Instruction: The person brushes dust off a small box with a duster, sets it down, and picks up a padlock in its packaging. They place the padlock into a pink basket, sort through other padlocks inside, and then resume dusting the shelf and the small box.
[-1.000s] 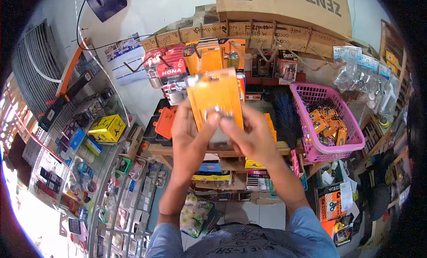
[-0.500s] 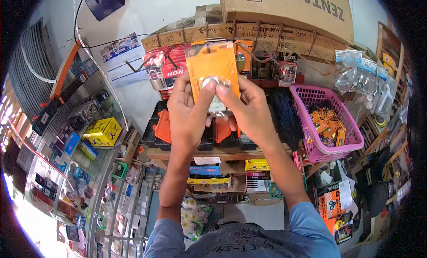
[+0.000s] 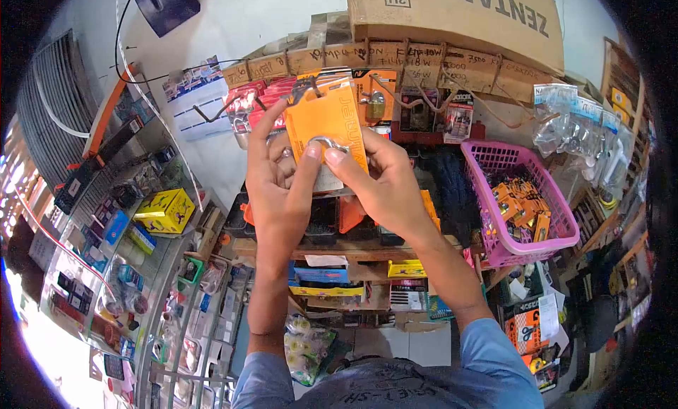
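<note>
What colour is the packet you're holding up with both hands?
The packet is orange, with lettering down one edge; the head view shows it best.

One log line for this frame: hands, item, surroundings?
left hand: grip on orange padlock pack | right hand: grip on same pack | pack: raised before hanging packs | nearby: pink basket

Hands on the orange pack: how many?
2. The left hand grips the orange pack from its left side and the right hand from its right, thumbs meeting at the lower middle. No other hands are visible.
</note>
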A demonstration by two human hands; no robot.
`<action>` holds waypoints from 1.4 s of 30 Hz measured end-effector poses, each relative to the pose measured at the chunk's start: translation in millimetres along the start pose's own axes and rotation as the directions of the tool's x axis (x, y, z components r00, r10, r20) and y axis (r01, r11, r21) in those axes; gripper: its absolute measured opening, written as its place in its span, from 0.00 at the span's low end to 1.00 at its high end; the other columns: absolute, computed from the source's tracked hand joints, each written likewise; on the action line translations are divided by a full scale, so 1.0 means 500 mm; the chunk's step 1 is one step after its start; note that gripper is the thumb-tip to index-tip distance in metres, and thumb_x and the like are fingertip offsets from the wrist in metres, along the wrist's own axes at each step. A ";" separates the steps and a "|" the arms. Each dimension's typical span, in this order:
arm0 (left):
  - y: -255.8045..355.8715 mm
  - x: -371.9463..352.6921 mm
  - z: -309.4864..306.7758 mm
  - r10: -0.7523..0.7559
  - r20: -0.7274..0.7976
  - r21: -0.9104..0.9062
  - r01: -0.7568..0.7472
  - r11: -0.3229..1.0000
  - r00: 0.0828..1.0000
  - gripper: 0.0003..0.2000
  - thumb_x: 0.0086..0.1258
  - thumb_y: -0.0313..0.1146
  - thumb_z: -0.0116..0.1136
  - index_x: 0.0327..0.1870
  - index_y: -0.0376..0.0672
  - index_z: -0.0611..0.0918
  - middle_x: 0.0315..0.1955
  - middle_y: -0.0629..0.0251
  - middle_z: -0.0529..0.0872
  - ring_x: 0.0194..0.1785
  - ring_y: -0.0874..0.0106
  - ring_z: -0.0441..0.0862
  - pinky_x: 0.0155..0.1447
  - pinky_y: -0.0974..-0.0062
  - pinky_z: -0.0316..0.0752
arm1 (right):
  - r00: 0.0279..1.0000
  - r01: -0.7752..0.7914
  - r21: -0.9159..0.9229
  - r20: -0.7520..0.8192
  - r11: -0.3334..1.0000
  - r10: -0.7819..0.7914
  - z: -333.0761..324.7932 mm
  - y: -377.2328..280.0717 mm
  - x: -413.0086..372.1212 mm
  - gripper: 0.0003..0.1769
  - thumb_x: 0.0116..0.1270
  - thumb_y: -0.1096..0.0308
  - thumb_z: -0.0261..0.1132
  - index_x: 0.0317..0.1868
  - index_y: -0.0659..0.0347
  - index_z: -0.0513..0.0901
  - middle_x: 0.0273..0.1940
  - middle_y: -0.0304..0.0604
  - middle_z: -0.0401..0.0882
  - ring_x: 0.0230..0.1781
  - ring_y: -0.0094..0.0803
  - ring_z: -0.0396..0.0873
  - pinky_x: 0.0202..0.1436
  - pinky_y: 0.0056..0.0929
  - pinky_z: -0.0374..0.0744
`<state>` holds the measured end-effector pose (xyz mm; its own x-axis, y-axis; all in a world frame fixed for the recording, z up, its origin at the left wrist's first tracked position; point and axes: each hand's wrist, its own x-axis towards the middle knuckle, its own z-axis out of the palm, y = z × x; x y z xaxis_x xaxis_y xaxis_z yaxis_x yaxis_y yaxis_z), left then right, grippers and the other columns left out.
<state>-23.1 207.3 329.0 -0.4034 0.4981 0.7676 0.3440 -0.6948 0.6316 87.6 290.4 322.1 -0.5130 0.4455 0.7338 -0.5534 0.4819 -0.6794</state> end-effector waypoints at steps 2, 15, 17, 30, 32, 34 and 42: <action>0.014 0.003 0.012 0.119 -0.017 0.106 -0.117 0.987 0.993 0.27 0.71 0.22 0.56 0.70 0.37 0.64 0.60 0.52 0.76 0.56 0.72 0.80 0.55 0.80 0.78 | 0.997 0.080 -0.008 -0.011 0.997 -0.080 -0.004 0.011 0.005 0.14 0.71 0.66 0.62 0.52 0.66 0.80 0.43 0.40 0.85 0.43 0.21 0.79 0.46 0.23 0.77; 0.055 0.047 0.008 0.157 0.115 0.409 -0.191 0.892 0.981 0.22 0.70 0.30 0.54 0.65 0.36 0.73 0.57 0.51 0.80 0.55 0.67 0.80 0.58 0.71 0.74 | 0.987 -0.159 0.125 0.026 0.979 0.157 -0.005 -0.068 0.019 0.16 0.72 0.60 0.63 0.49 0.65 0.82 0.31 0.33 0.82 0.23 0.12 0.73 0.24 0.16 0.70; 0.066 0.046 0.009 0.105 0.115 0.435 -0.145 0.888 0.988 0.23 0.70 0.31 0.53 0.65 0.35 0.72 0.56 0.48 0.81 0.56 0.64 0.80 0.60 0.70 0.72 | 0.968 -0.249 0.182 0.031 0.951 0.248 -0.005 -0.068 0.013 0.15 0.72 0.59 0.62 0.49 0.63 0.82 0.28 0.32 0.80 0.16 0.11 0.67 0.15 0.15 0.63; 0.030 0.032 -0.014 -0.196 0.174 0.576 0.062 0.815 0.965 0.25 0.71 0.40 0.52 0.68 0.40 0.71 0.43 0.41 0.84 0.46 0.57 0.85 0.51 0.67 0.76 | 0.946 -0.321 0.244 0.025 0.915 0.325 -0.006 -0.014 -0.012 0.16 0.74 0.57 0.60 0.48 0.62 0.80 0.26 0.32 0.77 0.13 0.13 0.66 0.12 0.15 0.63; 0.032 0.026 -0.012 -0.236 0.158 0.637 0.084 0.766 0.959 0.26 0.72 0.41 0.51 0.69 0.43 0.69 0.36 0.43 0.84 0.40 0.56 0.85 0.46 0.66 0.76 | 0.937 -0.334 0.134 -0.064 0.933 0.344 -0.015 0.015 -0.014 0.17 0.74 0.55 0.61 0.47 0.62 0.81 0.23 0.32 0.76 0.13 0.14 0.66 0.13 0.16 0.63; 0.032 0.032 -0.012 -0.281 0.136 0.696 0.110 0.710 0.950 0.27 0.72 0.43 0.51 0.71 0.45 0.68 0.29 0.45 0.84 0.34 0.55 0.85 0.41 0.65 0.75 | 0.946 -0.311 0.095 -0.068 0.945 0.318 -0.023 0.048 0.000 0.17 0.74 0.55 0.60 0.47 0.62 0.81 0.23 0.32 0.76 0.12 0.14 0.66 0.13 0.17 0.63; 0.041 0.026 0.000 -0.418 0.085 0.852 0.151 0.501 0.905 0.30 0.74 0.45 0.52 0.74 0.48 0.63 0.22 0.56 0.82 0.24 0.71 0.81 0.31 0.73 0.73 | 0.988 -0.080 -0.264 -0.150 0.961 0.041 -0.044 0.127 0.039 0.21 0.70 0.53 0.62 0.41 0.68 0.82 0.27 0.47 0.83 0.25 0.35 0.81 0.30 0.34 0.76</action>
<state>-21.4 199.7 351.9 -0.4361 0.7852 0.4397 0.8339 0.1689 0.5255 56.9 346.1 293.3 -0.4311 0.5729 0.6971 -0.3173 0.6270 -0.7115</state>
